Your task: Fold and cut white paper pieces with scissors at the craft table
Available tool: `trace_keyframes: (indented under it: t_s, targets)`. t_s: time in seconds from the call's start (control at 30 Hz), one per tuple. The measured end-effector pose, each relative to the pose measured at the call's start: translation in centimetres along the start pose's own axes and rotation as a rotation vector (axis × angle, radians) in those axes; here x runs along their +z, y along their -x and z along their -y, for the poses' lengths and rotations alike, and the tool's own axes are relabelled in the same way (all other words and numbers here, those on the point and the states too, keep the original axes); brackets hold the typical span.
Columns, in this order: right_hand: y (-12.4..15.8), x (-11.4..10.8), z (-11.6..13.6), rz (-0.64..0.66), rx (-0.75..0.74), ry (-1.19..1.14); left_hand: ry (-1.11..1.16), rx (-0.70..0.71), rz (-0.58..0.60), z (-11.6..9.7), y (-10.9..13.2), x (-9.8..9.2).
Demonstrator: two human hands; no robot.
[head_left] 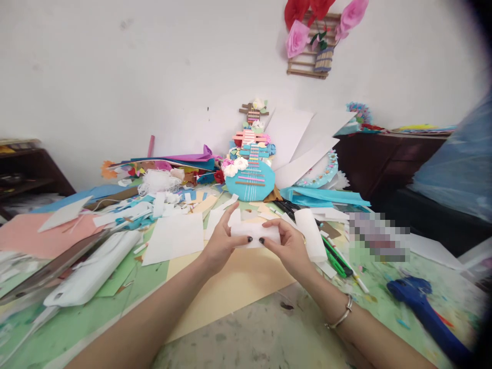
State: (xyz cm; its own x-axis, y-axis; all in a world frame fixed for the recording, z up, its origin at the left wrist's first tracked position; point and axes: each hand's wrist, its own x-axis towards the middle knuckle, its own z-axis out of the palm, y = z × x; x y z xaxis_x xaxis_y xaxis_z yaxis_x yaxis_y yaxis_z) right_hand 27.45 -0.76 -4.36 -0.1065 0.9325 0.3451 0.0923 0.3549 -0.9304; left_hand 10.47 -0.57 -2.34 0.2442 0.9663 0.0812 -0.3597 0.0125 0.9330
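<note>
Bare forearms [169,302] reach in from the bottom edge over your desk [215,348], its pale green covering stained and worn. At the right lies a dark-blue plastic glue gun [413,294]; at the left, a long white plastic block [94,269] with a cable. Paper scraps [165,205] crowd the far part, where a turquoise, rounded instrument model [246,187] with coloured bars stands before the off-white wall [134,77]. Up there hangs a slatted brown rack [307,73] with red and pink artificial flowers [298,38].

Your hands work above a cream paper sheet [238,287], thumb tips just apart. Between them sits a narrow white paper piece [255,230]. Your left hand [221,243] has it clamped at the left end, index finger pointing upward; your right hand [288,246] clamps the right end, index finger bent over the top. Just beyond your right hand rests a white cylindrical roll [310,233].
</note>
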Motion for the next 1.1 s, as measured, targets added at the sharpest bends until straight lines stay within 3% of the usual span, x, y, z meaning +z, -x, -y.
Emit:
trace_keyframes:
  t_s: [0.27, 0.57, 0.97, 1.1]
  targets:
    - [0.2, 0.1, 0.7, 0.0, 0.026, 0.042, -0.131, 0.069, -0.036, 0.9, -0.1, -0.1]
    - [0.0, 0.0, 0.5, -0.01, 0.096, -0.122, -0.261, 0.06, -0.122, 0.7, -0.3, -0.7]
    - [-0.4, -0.6, 0.3, -0.064, 0.039, 0.021, -0.215, 0.046, 0.017, 0.1, -0.4, -0.6]
    - [-0.4, -0.6, 0.3, -0.046, 0.045, -0.033, -0.211, 0.012, 0.03, 0.1, -0.3, -0.5]
